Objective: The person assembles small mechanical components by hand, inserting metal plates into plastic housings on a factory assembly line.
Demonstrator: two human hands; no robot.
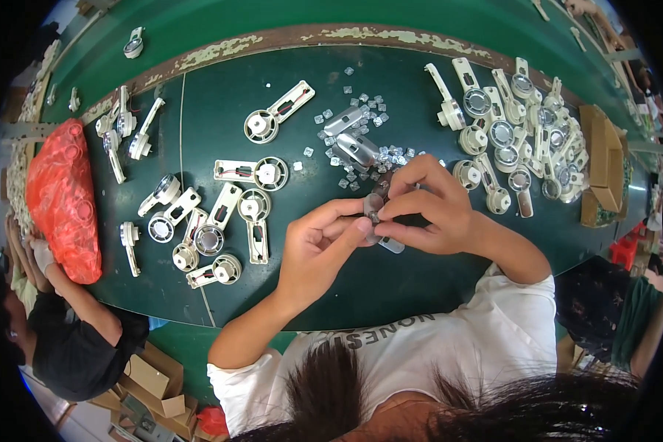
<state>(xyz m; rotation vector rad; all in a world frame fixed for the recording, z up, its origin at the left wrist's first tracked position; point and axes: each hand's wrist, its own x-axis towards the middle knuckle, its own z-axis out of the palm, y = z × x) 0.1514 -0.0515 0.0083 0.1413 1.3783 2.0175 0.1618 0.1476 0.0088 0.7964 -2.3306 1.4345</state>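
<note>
My left hand (313, 247) pinches a translucent grey plastic cover (373, 202) between thumb and fingers above the table. My right hand (433, 210) meets it there, its thumb and fingertips closed at the same cover. Whether a smaller piece sits between the right fingertips is hidden. Just beyond the hands lie several similar translucent covers (357, 149), among a scatter of small clear square plastic pieces (376, 103). Another clear cover (392, 244) shows partly below the right fingers.
White handheld fan bodies (221, 210) lie spread to the left, with one (276, 114) farther back. A dense heap of them (545, 140) stands at the right beside a cardboard box (602, 166). A red plastic bag (65, 202) rests at the left edge near a co-worker's arm (88, 298).
</note>
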